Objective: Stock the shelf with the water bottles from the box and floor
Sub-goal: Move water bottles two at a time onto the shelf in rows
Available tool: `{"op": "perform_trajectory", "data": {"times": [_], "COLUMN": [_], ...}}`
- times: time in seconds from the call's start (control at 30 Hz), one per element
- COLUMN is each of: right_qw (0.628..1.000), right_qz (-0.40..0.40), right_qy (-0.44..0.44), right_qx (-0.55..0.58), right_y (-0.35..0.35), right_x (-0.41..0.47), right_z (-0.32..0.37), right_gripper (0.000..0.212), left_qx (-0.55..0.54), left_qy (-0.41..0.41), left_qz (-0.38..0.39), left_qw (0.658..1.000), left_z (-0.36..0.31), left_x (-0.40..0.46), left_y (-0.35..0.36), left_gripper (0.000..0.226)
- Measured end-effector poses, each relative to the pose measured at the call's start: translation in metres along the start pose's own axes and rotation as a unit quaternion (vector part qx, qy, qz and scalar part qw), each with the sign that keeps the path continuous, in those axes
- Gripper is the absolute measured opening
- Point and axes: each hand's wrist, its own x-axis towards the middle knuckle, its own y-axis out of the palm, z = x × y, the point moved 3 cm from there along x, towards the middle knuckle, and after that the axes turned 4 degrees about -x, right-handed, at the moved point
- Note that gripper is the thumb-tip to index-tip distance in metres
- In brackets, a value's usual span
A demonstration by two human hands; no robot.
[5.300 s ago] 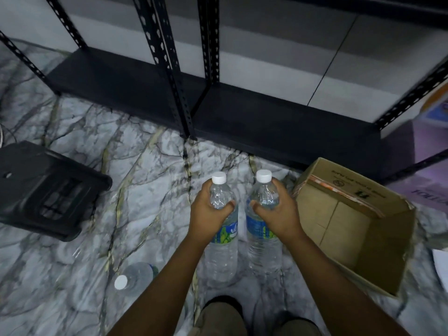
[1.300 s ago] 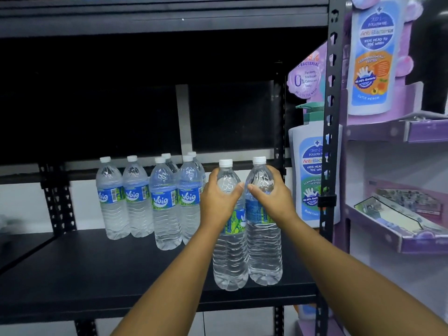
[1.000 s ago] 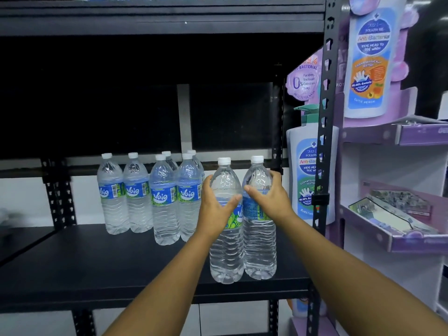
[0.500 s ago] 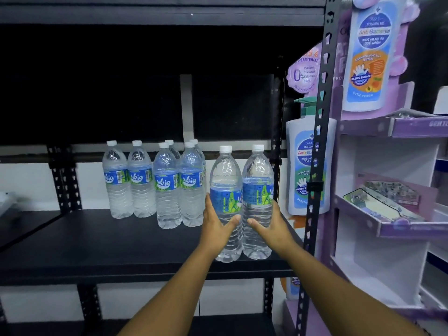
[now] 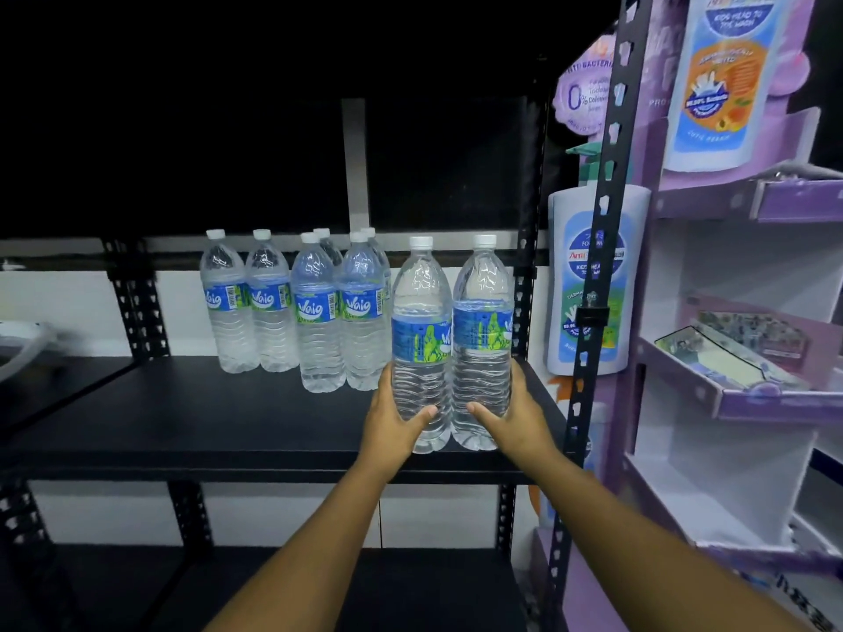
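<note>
Black steel shelf [image 5: 182,421], front right corner: two bottles upright, touching side by side, long axes vertical, bases on or just above the deck; cannot tell which. Left bottle [image 5: 419,339] in left hand [image 5: 392,426], right bottle [image 5: 481,330] in right hand [image 5: 520,421]; each grip wraps the lower body from the outer side. Stocked group [image 5: 296,307] lies behind and left: six bottles counted. Next move, likely: slide both back-left to join the group.
</note>
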Motion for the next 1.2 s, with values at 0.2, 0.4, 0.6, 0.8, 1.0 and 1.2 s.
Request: {"op": "perform_trajectory", "data": {"times": [0.2, 0.4, 0.6, 0.8, 1.0, 1.2], "right_qw": [1.0, 0.999, 0.998, 0.997, 0.997, 0.998], "right_qz": [-0.002, -0.007, -0.012, -0.032, -0.034, -0.034], "right_qy": [0.0, 0.016, 0.022, 0.018, 0.016, 0.014], "right_qx": [-0.017, -0.047, -0.061, -0.074, -0.061, -0.055], "right_y": [0.005, 0.014, 0.023, 0.034, 0.041, 0.048], "right_x": [0.009, 0.027, 0.058, 0.087, 0.11, 0.131], "right_z": [-0.011, -0.022, -0.036, -0.049, -0.058, -0.074], "right_gripper": [0.08, 0.09, 0.091, 0.088, 0.083, 0.081], "left_qx": [0.015, 0.017, 0.003, 0.007, 0.004, -0.005], "left_qy": [0.004, 0.005, 0.025, 0.047, 0.08, 0.089], "left_qz": [-0.003, 0.001, 0.011, 0.002, 0.003, 0.0], "left_qw": [1.0, 1.0, 1.0, 0.999, 0.997, 0.996], "left_z": [0.001, 0.011, 0.028, 0.04, 0.051, 0.057], "left_x": [0.006, 0.03, 0.066, 0.102, 0.125, 0.143], "left_y": [0.001, 0.005, 0.014, 0.025, 0.031, 0.038], "left_gripper": [0.095, 0.093, 0.094, 0.093, 0.092, 0.092]}}
